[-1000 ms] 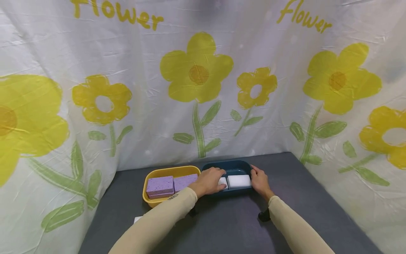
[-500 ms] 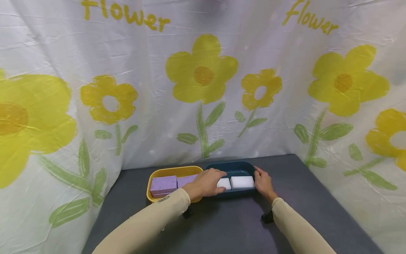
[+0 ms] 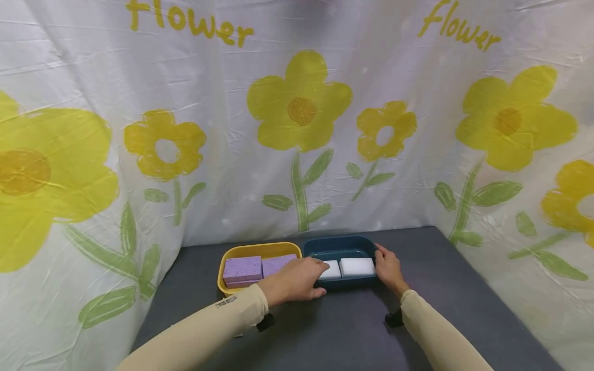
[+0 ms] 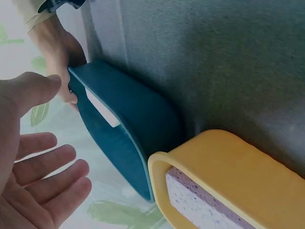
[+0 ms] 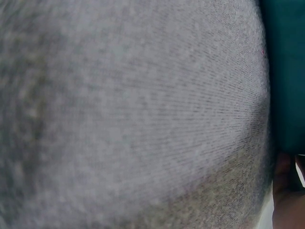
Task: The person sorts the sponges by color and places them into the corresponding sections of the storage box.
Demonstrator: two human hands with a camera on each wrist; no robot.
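In the head view my left hand [image 3: 297,281] hovers in front of the left end of the dark blue bin [image 3: 339,239]. Its fingers are spread and loosely bent in the left wrist view, with nothing held. My right hand [image 3: 390,269] pinches the bin's right end at the rim, thumb and fingers on either side of the wall. Two white sponge blocks [image 3: 357,267] lie side by side in the front of the bin; the left one is partly covered by my left hand. Only a corner of the right hand [image 5: 288,202] enters the right wrist view.
A yellow bin [image 3: 220,268] touches the blue bin's left end and holds several purple sponges [image 3: 243,268], some stacked. Both stand on a dark grey table [image 3: 343,330] before a flower-printed curtain [image 3: 223,206]. A small pale object [image 3: 238,336] peeks out beside my left forearm.
My left hand has drawn back and leftward from the white sponge block, uncovering more of it. The right hand keeps its grip on the blue bin. The head view has shifted slightly.
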